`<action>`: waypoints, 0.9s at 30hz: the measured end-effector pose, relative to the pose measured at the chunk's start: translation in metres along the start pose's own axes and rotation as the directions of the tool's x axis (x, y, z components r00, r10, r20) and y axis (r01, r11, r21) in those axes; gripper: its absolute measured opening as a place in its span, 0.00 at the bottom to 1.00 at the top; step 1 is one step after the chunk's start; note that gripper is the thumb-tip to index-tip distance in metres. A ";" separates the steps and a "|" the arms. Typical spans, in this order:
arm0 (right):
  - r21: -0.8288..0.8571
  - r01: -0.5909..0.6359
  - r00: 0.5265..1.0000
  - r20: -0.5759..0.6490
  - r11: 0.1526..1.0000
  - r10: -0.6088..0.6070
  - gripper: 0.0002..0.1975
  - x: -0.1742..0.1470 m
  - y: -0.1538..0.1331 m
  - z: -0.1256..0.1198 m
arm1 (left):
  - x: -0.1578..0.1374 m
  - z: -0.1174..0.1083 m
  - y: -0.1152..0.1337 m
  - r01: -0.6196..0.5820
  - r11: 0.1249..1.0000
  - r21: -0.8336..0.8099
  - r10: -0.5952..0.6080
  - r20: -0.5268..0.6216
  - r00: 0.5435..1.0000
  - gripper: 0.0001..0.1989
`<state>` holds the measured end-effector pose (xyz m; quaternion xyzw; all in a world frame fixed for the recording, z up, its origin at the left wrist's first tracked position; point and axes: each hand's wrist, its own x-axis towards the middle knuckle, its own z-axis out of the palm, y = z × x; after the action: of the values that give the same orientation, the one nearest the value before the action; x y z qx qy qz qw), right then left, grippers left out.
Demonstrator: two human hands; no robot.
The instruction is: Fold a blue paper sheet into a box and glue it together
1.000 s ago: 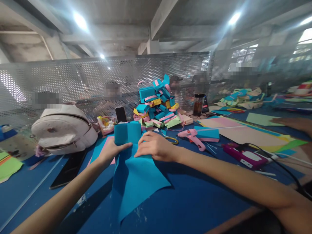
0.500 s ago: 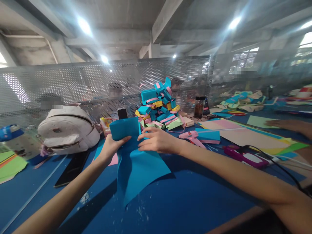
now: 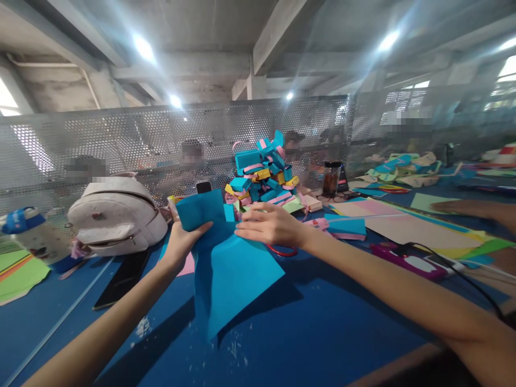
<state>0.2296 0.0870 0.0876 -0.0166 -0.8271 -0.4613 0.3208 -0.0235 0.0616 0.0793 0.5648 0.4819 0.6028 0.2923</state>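
Blue sheet (image 3: 237,274) held up over blue table (image 3: 322,328), in front of paper pile (image 3: 269,176). Left hand (image 3: 182,239) pinches it, thumb in front; right hand (image 3: 274,224) fingers curled at its edge, grip hidden, cannot tell. Looks partway: upper part bent, lower part loose, unfolded.

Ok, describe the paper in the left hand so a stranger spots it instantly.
Find the dark blue table. Front and centre, the left hand holds a bright blue sheet. Unlike the flat sheets at right, it is bent and raised.
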 end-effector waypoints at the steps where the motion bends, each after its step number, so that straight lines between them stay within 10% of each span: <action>1: 0.003 0.010 1.000 -0.011 1.000 -0.010 0.10 0.000 0.000 0.000 | 0.000 0.000 0.000 0.007 1.000 0.008 -0.007 0.003 1.000 0.28; 27: 0.457 -0.026 0.921 0.356 0.889 -0.156 0.19 -0.002 -0.021 0.022 | -0.009 0.006 -0.038 0.168 0.985 0.050 -0.173 0.136 0.976 0.26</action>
<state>0.2135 0.0924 0.0622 -0.0030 -0.9581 -0.2540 0.1320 -0.0232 0.0686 0.0403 0.5676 0.5182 0.5254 0.3651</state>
